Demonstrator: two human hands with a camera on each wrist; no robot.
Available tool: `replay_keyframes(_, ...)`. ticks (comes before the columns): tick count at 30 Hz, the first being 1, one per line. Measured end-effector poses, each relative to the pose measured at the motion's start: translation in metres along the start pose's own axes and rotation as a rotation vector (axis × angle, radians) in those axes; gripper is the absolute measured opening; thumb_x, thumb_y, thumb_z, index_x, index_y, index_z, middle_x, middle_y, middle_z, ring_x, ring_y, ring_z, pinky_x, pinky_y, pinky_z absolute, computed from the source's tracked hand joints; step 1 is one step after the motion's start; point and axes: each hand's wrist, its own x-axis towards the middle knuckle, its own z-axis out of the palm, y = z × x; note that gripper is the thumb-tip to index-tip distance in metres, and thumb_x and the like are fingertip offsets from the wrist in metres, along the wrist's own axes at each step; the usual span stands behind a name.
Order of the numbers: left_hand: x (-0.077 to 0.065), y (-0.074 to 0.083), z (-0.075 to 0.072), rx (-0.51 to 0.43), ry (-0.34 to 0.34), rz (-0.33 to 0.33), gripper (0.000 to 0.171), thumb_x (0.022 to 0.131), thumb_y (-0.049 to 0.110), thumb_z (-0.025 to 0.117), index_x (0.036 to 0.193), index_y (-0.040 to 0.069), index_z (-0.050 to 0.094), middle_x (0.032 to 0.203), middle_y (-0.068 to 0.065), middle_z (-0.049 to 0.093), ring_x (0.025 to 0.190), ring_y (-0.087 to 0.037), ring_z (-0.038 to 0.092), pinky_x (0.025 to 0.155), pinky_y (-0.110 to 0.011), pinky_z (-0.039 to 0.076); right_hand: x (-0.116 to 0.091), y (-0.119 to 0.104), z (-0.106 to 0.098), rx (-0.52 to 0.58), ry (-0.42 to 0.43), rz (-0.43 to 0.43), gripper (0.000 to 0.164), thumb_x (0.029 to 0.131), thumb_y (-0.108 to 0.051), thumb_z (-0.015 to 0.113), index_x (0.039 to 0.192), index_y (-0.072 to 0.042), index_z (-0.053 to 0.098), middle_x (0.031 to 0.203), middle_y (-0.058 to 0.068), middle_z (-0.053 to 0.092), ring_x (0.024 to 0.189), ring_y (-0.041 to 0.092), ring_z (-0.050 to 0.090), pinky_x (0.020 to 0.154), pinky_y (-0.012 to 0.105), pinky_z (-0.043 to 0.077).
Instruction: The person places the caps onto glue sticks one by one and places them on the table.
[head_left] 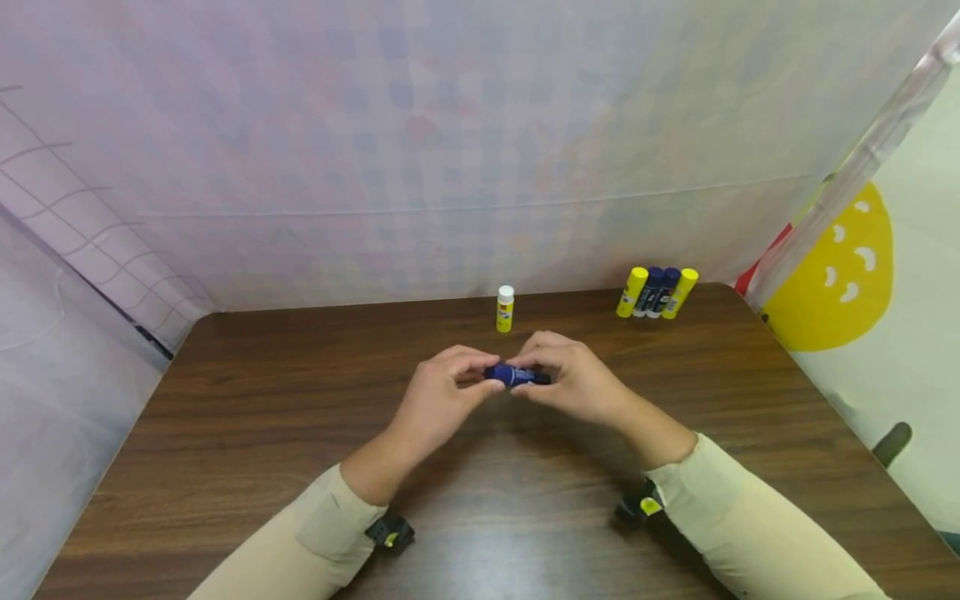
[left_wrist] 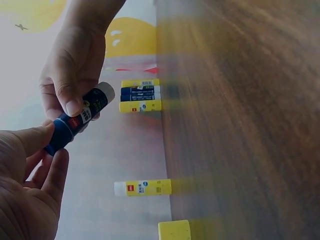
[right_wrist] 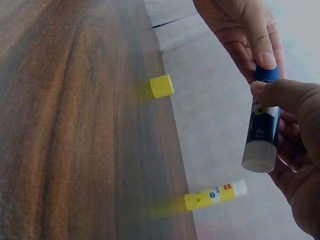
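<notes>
A dark blue glue stick (head_left: pixel 519 376) lies nearly level between both hands over the middle of the table. My left hand (head_left: pixel 437 396) pinches its blue cap end (right_wrist: pixel 267 74) between thumb and fingers. With thumb and fingers, my right hand (head_left: pixel 576 377) grips the labelled barrel (right_wrist: pixel 265 125), whose whitish base (left_wrist: pixel 105 91) sticks out past the fingers. Just beyond the hands, a yellow glue stick (head_left: pixel 505 312) stands upright with its white end on top. A yellow cap (right_wrist: pixel 161 86) rests on the table near it in both wrist views; the head view does not show it.
Several capped glue sticks, yellow ones (head_left: pixel 632 292) and dark blue ones (head_left: pixel 662 292), stand in a row at the back right of the wooden table (head_left: pixel 300 375). A pale cloth (head_left: pixel 375 167) hangs right behind the table's back edge.
</notes>
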Motion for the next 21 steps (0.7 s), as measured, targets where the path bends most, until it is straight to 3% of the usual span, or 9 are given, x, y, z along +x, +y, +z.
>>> replay_keyframes(16,-0.001,0.003,-0.002,-0.041,-0.028,0.040,0.033,0.094,0.012,0.078,0.126,0.006,0.073,0.125,-0.004,0.070,0.109,-0.016,0.074,0.093,-0.020,0.059,0.000,0.003,-0.007,0.046,0.001,-0.002,0.028,0.085,-0.006,0.086,0.113,-0.012,0.079,0.103,-0.001,0.069,0.089,0.012,0.060,0.064,0.026,0.053)
replay_keyframes(21,0.000,0.002,-0.002,-0.043,-0.003,0.057,0.031,0.094,0.008,0.077,0.125,0.005,0.072,0.122,-0.005,0.070,0.109,-0.017,0.073,0.094,-0.024,0.060,0.000,0.003,-0.010,0.049,0.024,-0.016,0.028,0.085,-0.006,0.086,0.111,-0.013,0.079,0.103,-0.001,0.069,0.089,0.012,0.061,0.063,0.029,0.052)
